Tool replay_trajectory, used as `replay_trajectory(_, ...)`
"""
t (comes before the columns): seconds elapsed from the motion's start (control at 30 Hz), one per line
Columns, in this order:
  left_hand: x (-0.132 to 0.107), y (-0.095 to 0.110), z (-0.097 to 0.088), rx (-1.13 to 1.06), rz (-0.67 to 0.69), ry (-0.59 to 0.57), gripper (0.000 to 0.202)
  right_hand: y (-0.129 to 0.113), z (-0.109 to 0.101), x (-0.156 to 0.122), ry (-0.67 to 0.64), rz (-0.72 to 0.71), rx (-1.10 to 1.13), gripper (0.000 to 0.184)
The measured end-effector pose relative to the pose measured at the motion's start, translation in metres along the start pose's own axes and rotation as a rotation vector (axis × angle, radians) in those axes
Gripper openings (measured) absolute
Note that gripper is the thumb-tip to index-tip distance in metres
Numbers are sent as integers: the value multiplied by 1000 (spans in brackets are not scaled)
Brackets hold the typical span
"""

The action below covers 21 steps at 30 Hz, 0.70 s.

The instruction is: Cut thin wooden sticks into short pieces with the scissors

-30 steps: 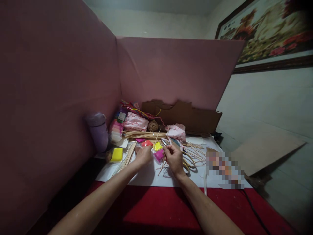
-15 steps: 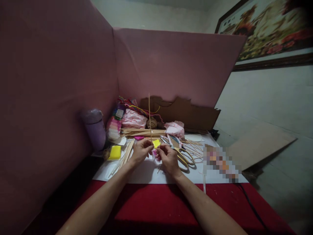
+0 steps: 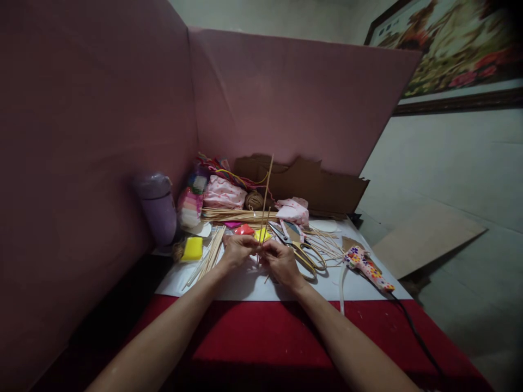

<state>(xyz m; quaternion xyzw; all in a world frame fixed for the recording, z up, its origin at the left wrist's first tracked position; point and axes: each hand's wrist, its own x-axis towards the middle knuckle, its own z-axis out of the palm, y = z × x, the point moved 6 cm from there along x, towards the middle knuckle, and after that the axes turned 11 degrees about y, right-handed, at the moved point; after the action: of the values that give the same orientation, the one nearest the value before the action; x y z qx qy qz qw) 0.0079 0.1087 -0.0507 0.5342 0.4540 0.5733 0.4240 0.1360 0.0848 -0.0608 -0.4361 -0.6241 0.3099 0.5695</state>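
My left hand [image 3: 240, 251] and my right hand [image 3: 281, 261] meet over the white sheet, fingertips pinched together. Between them stands a long thin bamboo stick [image 3: 267, 182], tilted a little to the right. Just right of it rises a shorter bamboo stick [image 3: 268, 216], its lower end in my right fingers. Where the sticks meet is hidden by the fingers. Right behind the hands lie a yellow clay packet [image 3: 262, 234] and a red packet [image 3: 244, 230]. Scissors [image 3: 304, 256] with gold handles rest beside my right hand.
A flower-patterned glue gun [image 3: 368, 267] with a black cord lies at right. Loose sticks [image 3: 210, 253] and another yellow packet [image 3: 192, 249] are at left, near a purple tumbler [image 3: 157, 209]. Behind are a twine ball [image 3: 254, 200], cloth bundles [image 3: 224, 191] and torn cardboard [image 3: 302, 177].
The long stick has swung from nearly upright to leaning right, and now stands close to the shorter one. My hands have drawn together. The red packet has come into view.
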Motion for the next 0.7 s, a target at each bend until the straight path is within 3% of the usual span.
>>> replay_trajectory(0.17,2,-11,-1,-5,-109,-33,31,1,2,-1,38,-30,3,13)
replay_trajectory(0.37,4,-17,-1,-4,-144,-9,26,-1,4,-2,52,-24,36,13)
replay_trajectory(0.7,0,-10,1,88,-11,-81,25,0,6,-4,25,-40,-62,11)
